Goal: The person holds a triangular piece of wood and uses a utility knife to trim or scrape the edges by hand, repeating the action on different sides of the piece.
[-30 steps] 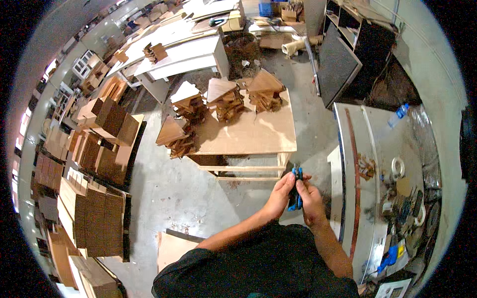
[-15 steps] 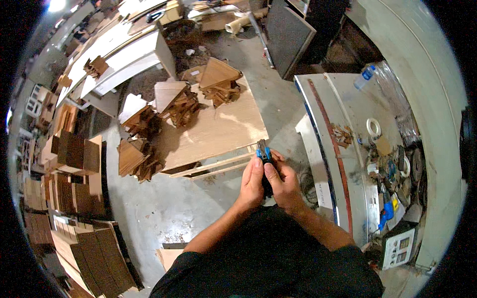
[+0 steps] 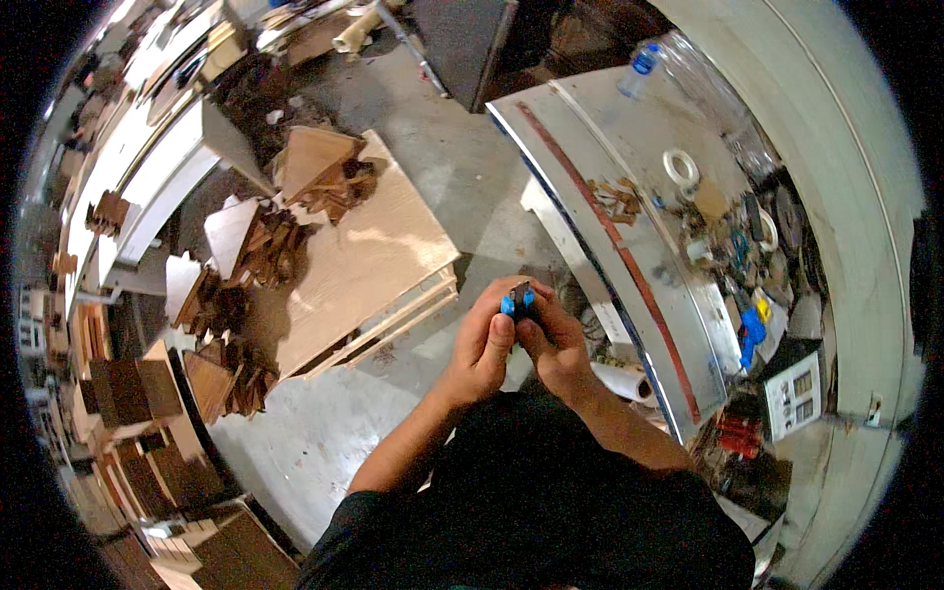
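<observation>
My left hand (image 3: 480, 344) and my right hand (image 3: 554, 341) are together in front of my chest, closed around a small black-and-blue hand tool (image 3: 523, 300). Its dark metal end points up and away from me, with blue parts on both sides. Both thumbs rest along the near side of it. My fingers hide the lower part, so I cannot make out its exact kind. Past my left hand is a low stack of wooden boards (image 3: 393, 246), which the hands do not touch.
Piles of brown wood pieces (image 3: 329, 167) stand on the boards' far and left sides. On the right, a grey table (image 3: 590, 138) holds a roll of white tape (image 3: 679, 168), a plastic bottle (image 3: 641, 65) and a blue tool (image 3: 752, 334). Stacked brown panels (image 3: 147, 472) line the left.
My view has swung to the right, so the boards and the table appear further left. Both hands keep hold of the tool, whose tip now looks foreshortened.
</observation>
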Tool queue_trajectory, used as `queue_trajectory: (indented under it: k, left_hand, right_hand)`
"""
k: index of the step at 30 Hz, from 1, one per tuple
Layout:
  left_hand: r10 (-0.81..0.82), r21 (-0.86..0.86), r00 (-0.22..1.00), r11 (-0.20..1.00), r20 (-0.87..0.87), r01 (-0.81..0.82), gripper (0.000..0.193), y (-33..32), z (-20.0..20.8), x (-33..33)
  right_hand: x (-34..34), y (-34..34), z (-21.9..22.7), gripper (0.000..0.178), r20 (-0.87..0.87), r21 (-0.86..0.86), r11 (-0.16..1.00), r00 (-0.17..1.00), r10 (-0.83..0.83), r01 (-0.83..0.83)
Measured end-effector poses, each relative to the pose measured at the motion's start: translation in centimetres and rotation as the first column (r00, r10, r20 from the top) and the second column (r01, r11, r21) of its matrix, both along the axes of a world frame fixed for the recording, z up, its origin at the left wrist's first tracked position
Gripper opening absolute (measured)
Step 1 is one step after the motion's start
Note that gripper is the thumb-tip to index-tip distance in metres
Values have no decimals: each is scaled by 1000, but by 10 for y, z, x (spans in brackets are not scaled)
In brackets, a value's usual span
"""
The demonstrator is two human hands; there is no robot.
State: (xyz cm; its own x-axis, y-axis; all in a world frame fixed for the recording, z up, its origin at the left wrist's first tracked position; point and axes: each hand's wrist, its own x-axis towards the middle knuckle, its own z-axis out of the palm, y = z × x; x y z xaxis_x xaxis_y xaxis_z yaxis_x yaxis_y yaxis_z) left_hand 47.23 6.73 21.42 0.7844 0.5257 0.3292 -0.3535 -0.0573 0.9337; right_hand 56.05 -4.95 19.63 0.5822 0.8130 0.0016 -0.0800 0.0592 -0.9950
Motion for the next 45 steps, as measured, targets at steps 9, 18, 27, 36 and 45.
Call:
queue_trajectory:
  k: [9,18,27,36,45]
  left_hand:
    - [-136,308,990,944,46,116,52,-20,17,32]
    - [-282,-115,946,957,-161,265,51,-84,-4,45]
    - [-319,-575,933,800,-165,172,48,-135,-5,77]
    - [-424,-647,870,742,-251,174,42,-177,-3,94]
    - [-553,-523,766,782,-328,339,41,-162,-10,116]
  right_hand:
    - [21,-41,20,37,271,56,995,958,-96,84]
    - [21,-84,24,34,118,125,937,932,-342,328]
    - [23,-146,32,25,789,72,809,463,-404,584]
    - [23,-184,15,18,935,63,684,197,-296,727]
    - [22,-167,20,20,934,-13,556,209,-290,831]
